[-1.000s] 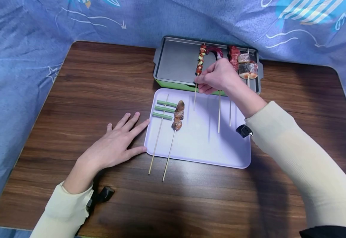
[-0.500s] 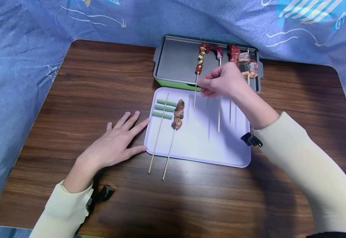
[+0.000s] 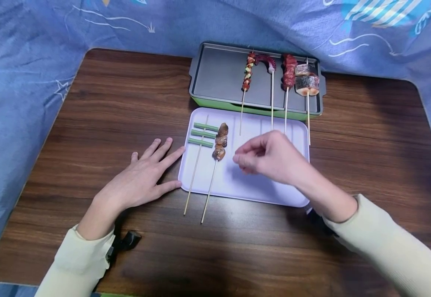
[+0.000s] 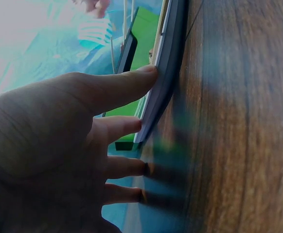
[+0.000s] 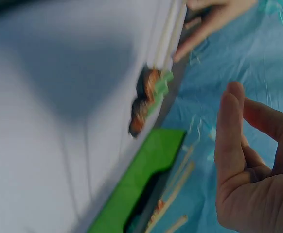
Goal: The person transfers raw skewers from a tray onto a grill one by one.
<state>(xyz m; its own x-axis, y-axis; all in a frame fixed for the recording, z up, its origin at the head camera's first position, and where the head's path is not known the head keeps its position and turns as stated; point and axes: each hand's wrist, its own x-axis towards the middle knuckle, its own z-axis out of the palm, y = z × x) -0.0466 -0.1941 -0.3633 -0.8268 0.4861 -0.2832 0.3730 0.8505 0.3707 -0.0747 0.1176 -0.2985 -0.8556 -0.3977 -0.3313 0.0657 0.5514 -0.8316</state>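
Observation:
My left hand (image 3: 139, 181) lies spread on the table, its index finger and thumb touching the left rim of the lilac tray (image 3: 252, 194). On that tray lie a skewer of green stalks (image 3: 202, 134) and a skewer of brown meat pieces (image 3: 221, 141), their sticks reaching past the front rim. My right hand (image 3: 271, 159) hovers over the tray's right half with loosely bent fingers and nothing between them. Behind, the grill pan (image 3: 219, 74) carries a red-and-green mixed skewer (image 3: 248, 74), an octopus tentacle skewer (image 3: 268, 62), a red meat skewer (image 3: 289, 72) and a fish skewer (image 3: 307, 82).
The grill has a green base (image 3: 215, 103) and stands at the back of the wooden table (image 3: 126, 95). Skewer sticks jut forward from the pan over the tray. A blue patterned cloth (image 3: 163, 24) hangs right behind the grill.
My right hand has let go of the mixed skewer's stick, leaving it on the pan, and drawn back toward me over the tray. The left hand has stayed in place.

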